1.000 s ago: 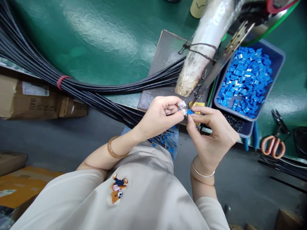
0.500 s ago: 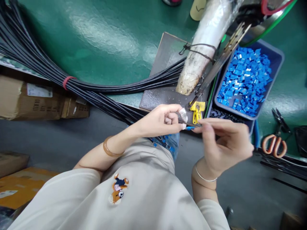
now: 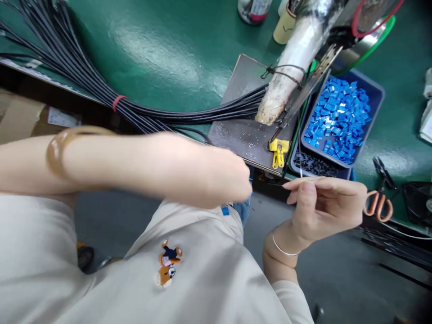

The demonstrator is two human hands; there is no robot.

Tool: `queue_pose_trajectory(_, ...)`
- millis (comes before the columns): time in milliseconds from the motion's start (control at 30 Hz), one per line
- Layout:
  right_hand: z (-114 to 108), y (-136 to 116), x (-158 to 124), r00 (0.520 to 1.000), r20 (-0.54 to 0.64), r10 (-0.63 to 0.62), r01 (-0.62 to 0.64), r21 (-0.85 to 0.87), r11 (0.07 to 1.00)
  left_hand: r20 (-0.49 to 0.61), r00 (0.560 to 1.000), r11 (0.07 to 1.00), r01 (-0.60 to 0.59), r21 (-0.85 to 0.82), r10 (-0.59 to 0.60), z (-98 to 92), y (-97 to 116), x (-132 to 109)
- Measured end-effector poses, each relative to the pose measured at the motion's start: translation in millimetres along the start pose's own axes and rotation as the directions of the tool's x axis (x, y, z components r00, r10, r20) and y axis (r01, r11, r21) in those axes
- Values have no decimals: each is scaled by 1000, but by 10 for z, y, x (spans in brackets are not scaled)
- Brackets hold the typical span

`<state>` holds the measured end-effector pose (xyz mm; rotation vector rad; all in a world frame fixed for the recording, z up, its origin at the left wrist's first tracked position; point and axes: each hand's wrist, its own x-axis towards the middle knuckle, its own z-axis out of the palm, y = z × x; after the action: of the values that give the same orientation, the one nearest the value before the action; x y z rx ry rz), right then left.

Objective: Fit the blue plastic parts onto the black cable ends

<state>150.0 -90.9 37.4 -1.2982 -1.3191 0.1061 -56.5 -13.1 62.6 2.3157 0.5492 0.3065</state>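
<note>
My left hand [image 3: 209, 173] is smeared by motion over the table's front edge, back of the hand up, its fingers hidden. Just below it, a small blue connector [image 3: 225, 210] shows against my lap. My right hand [image 3: 327, 202] is closed, with thumb and forefinger pinching a thin wire [image 3: 301, 164] that runs down past the trays. Left of that hand, a yellow clip [image 3: 278, 153] sits on a dark board [image 3: 236, 135]. Over the clip reaches the tip of a long metal tool resembling a soldering iron [image 3: 303, 92].
Black cables [image 3: 162, 114], tied with a red band [image 3: 118, 102], cross the green table [image 3: 162, 49]. A grey tray [image 3: 377, 105] holds blue connectors; small black parts [image 3: 313, 164] lie beneath it. Orange-handled cutters [image 3: 380, 202] lie right. A wrapped tube [image 3: 286, 76] overhangs the board.
My left hand has left the blue piece's former spot near my right fingers, moving left and toward the camera. My right hand has shifted slightly right. The head view has shifted.
</note>
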Motion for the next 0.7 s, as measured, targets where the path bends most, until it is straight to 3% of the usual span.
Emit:
queue_pose_trajectory(33,4,-3,-4,1000,-6,-10,10,-3,1000,136,985,991,-120,57,111,-15,62,-37)
queue_pose_trajectory(100,7,1,-14,999,-23,-27,26,-13,1000,221,968,984,-146,101,121,-15,128,-70)
queue_pose_trajectory(133,5,8,-22,999,-34,-29,28,-19,999,228,970,993,-106,56,90,5,125,-65)
queue_pose_trajectory(200,-4,31,-44,999,-36,-21,19,-53,998,236,972,976,50,-211,1,79,54,-15)
queue_pose_trajectory(233,-10,45,-55,1000,-17,-7,5,-83,997,223,972,910,154,-384,-70,129,-4,25)
queue_pose_trajectory(300,-15,71,-70,997,65,32,-20,-170,985,154,950,662,301,-686,-273,237,-131,121)
queue_pose_trajectory(367,-4,94,-64,983,171,64,-18,-259,966,147,923,445,305,-842,-355,340,-235,223)
queue_pose_trajectory(400,9,105,-53,975,212,72,-8,-289,957,102,913,401,271,-875,-395,383,-270,272)
queue_pose_trajectory(533,88,151,10,963,268,32,65,-344,937,-64,894,428,149,-891,-443,499,-323,409)
queue_pose_trajectory(700,186,192,5,959,271,81,-8,-260,966,-127,906,491,98,-866,-404,548,-330,434)
